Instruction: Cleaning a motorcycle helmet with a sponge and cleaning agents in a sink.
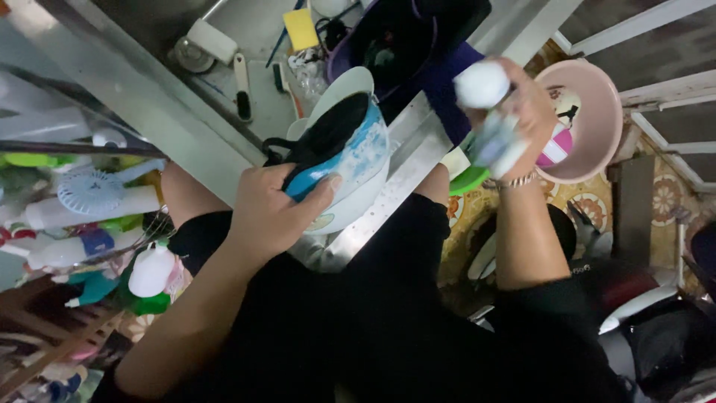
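My left hand (270, 211) grips the rim of a blue and white bowl (350, 153), thumb over its edge; a dark cloth lies inside it. The bowl rests in a larger white bowl (350, 203) at the steel sink's edge (406, 175). My right hand (526, 108) is raised over the sink edge and holds a clear bottle with a white cap (486, 112), blurred by motion. A bracelet circles that wrist.
The sink (253, 45) holds a yellow sponge (301, 28), brushes and a purple basin (388, 37) with dark things inside. A pink basin (589, 123) stands on the patterned floor at right. Bottles and a small white fan (89, 192) crowd a shelf at left.
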